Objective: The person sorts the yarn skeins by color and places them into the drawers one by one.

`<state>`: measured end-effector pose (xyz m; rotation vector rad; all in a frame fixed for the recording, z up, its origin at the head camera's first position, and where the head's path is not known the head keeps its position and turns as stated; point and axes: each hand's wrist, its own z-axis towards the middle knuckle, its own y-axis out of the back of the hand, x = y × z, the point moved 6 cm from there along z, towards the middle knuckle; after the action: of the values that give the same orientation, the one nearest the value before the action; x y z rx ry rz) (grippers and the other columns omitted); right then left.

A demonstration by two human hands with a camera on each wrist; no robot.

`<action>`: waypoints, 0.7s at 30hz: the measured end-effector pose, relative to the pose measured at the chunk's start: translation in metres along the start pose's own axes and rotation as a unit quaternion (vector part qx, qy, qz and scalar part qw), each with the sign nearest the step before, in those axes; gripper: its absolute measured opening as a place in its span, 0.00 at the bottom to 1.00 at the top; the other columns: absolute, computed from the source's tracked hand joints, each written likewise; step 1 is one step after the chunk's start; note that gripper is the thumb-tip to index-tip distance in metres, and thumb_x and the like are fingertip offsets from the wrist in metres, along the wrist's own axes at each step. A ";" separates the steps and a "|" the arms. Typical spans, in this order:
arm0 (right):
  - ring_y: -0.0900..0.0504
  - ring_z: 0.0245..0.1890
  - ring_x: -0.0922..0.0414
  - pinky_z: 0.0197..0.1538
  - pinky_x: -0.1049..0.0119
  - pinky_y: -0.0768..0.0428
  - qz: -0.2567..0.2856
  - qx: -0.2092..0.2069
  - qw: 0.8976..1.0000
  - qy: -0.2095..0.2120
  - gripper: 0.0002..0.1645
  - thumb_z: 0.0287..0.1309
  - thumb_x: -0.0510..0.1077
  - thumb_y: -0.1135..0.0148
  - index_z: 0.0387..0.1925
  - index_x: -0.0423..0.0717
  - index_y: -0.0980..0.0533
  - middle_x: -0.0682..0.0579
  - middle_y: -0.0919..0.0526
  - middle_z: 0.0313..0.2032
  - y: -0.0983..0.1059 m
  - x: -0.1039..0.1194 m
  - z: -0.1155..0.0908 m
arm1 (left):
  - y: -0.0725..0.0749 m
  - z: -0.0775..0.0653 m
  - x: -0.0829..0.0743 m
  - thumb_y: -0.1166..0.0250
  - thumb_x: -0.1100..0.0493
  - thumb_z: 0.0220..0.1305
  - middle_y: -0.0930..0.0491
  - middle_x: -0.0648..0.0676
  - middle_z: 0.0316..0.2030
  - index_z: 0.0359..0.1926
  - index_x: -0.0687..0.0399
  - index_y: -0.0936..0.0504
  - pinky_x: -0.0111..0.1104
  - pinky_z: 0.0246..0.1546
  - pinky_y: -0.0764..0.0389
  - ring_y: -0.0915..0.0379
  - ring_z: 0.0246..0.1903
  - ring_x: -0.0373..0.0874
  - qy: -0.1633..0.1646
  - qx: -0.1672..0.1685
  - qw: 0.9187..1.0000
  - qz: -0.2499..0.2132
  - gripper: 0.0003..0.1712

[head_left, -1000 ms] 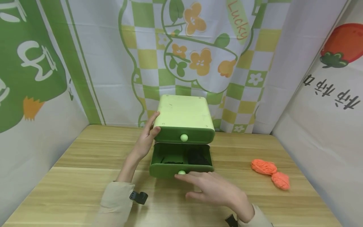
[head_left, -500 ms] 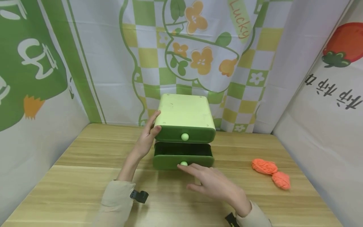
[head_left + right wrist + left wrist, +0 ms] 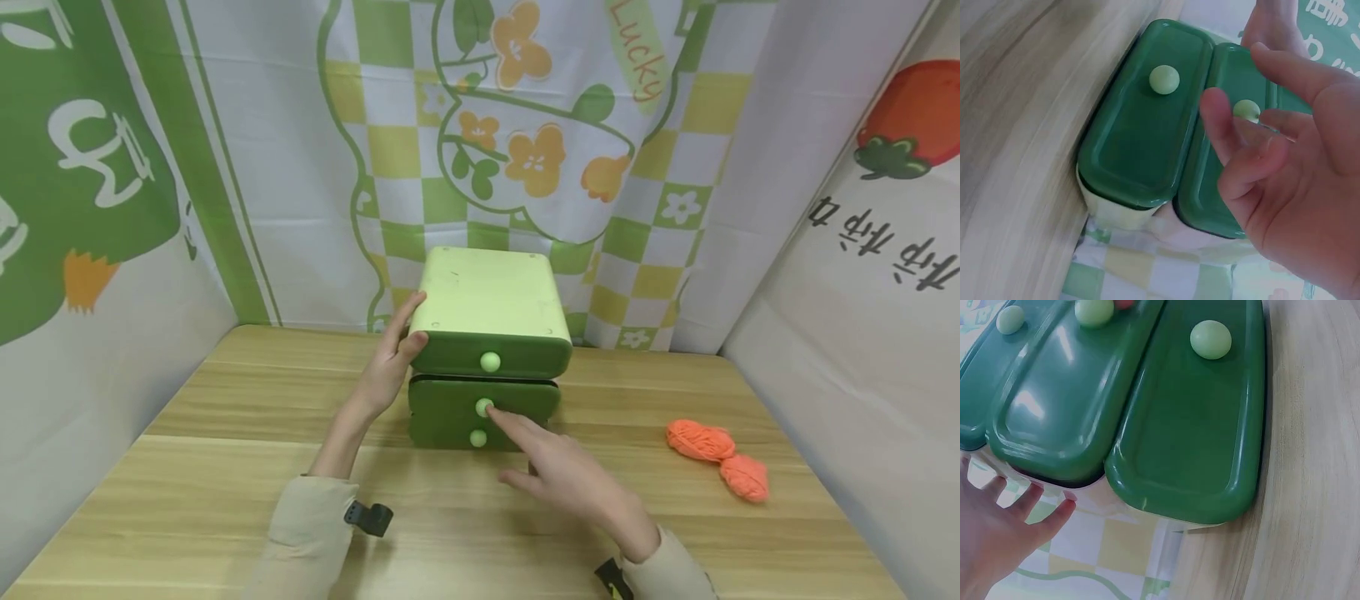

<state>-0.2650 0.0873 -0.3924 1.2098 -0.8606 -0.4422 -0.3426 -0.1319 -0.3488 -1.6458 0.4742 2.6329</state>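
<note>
A small drawer cabinet [image 3: 491,292] with a pale yellow-green shell and dark green drawer fronts stands at the middle of the table. My left hand [image 3: 384,371] rests against its left side near the top drawer, fingers extended in the left wrist view. With its fingertips, my right hand [image 3: 566,471] touches the round knob [image 3: 483,407] of the middle drawer [image 3: 442,402]. That drawer is almost fully in, with a thin dark gap along its upper edge. The top drawer [image 3: 442,354] and bottom drawer [image 3: 1191,425] are in. The middle drawer's contents are hidden.
Two bundles of orange yarn [image 3: 700,440] lie on the wooden table [image 3: 225,483] to the right. A patterned curtain [image 3: 300,208] hangs just behind the cabinet, and white printed sheets flank both sides.
The middle drawer, which stood out with dark items visible inside, has slid back into the cabinet. My right hand has moved forward with its knob, while my left hand has stayed on the side.
</note>
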 end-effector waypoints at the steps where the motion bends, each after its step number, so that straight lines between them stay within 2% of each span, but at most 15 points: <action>1: 0.27 0.24 0.72 0.38 0.69 0.21 0.002 0.000 1.000 -0.005 0.48 0.66 0.56 0.37 0.79 0.62 0.51 0.56 0.34 0.72 0.000 -0.002 0.000 | 0.000 0.000 0.000 0.54 0.32 0.73 0.62 0.54 0.80 0.80 0.46 0.56 0.68 0.67 0.46 0.55 0.74 0.65 0.001 -0.001 1.000 -0.002 0.45; 5: 0.25 0.29 0.71 0.36 0.71 0.22 0.009 0.013 1.000 -0.010 0.48 0.67 0.56 0.39 0.79 0.61 0.54 0.58 0.41 0.76 -0.002 -0.005 0.000 | 0.000 0.001 0.002 0.54 0.32 0.73 0.62 0.55 0.80 0.80 0.45 0.56 0.68 0.67 0.45 0.54 0.73 0.65 0.005 -0.001 1.000 -0.003 0.45; 11: 0.22 0.34 0.70 0.35 0.71 0.22 0.025 0.016 0.999 -0.025 0.49 0.67 0.56 0.39 0.79 0.65 0.56 0.60 0.40 0.75 -0.004 -0.008 0.000 | 0.003 0.007 0.025 0.54 0.30 0.71 0.63 0.51 0.80 0.79 0.37 0.56 0.69 0.66 0.44 0.55 0.74 0.65 0.007 -0.005 1.000 0.000 0.44; 14: 0.21 0.37 0.68 0.35 0.71 0.22 0.030 0.014 0.999 -0.030 0.49 0.67 0.56 0.39 0.79 0.66 0.56 0.61 0.39 0.75 -0.004 -0.009 0.000 | 0.003 0.009 0.036 0.42 0.34 0.67 0.63 0.46 0.80 0.78 0.27 0.57 0.67 0.65 0.40 0.54 0.74 0.63 0.024 -0.002 1.000 -0.002 0.47; 18: 0.17 0.42 0.62 0.39 0.68 0.20 0.029 0.010 0.999 -0.028 0.50 0.67 0.55 0.38 0.79 0.66 0.56 0.61 0.40 0.75 -0.004 -0.010 0.001 | 0.001 0.009 0.039 0.21 0.48 0.51 0.62 0.45 0.79 0.76 0.18 0.59 0.63 0.65 0.36 0.51 0.74 0.60 0.043 0.001 0.999 0.018 0.65; 21: 0.15 0.47 0.58 0.44 0.62 0.17 0.027 0.006 0.999 -0.023 0.50 0.66 0.55 0.38 0.79 0.65 0.56 0.59 0.42 0.76 -0.004 -0.009 0.001 | 0.001 0.009 0.038 0.16 0.55 0.42 0.59 0.47 0.79 0.76 0.18 0.59 0.63 0.66 0.39 0.51 0.73 0.58 0.040 -0.001 0.999 0.035 0.72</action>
<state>-0.2714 0.0918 -0.3991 1.1890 -0.9344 -0.4229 -0.3679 -0.1361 -0.3783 -1.7725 0.5410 2.6241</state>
